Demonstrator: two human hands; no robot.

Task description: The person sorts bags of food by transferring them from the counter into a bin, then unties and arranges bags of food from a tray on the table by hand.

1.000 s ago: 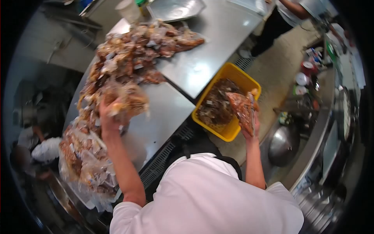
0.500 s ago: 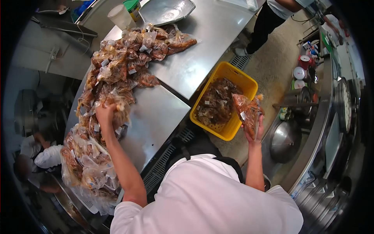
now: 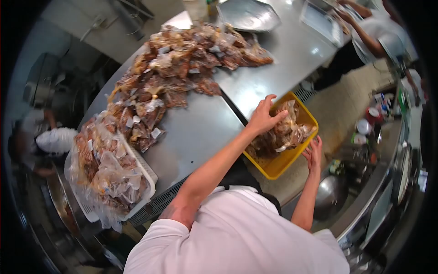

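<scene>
My left hand (image 3: 264,118) is over the left edge of a yellow crate (image 3: 272,172), thumb and fingers spread and nothing held. Just outside the crate's right wall is my right hand (image 3: 314,154), its fingers apart and also without a bag. Inside the crate lie clear plastic bags of reddish-brown food (image 3: 292,130), their tops bunched. The exact food cannot be made out. A long heap of similar bags (image 3: 169,64) covers the far left part of the steel table (image 3: 191,132).
A white basket (image 3: 146,171) full of bagged food stands at the table's near left corner. At the back are a metal pan (image 3: 248,16) and a tray (image 3: 321,23). Another person (image 3: 378,32) works at the far right. A counter with pots (image 3: 331,194) lines the right side.
My left hand has moved right from the heap to the crate. The bag in my right hand has been let go, and that hand is lower. The camera view has shifted.
</scene>
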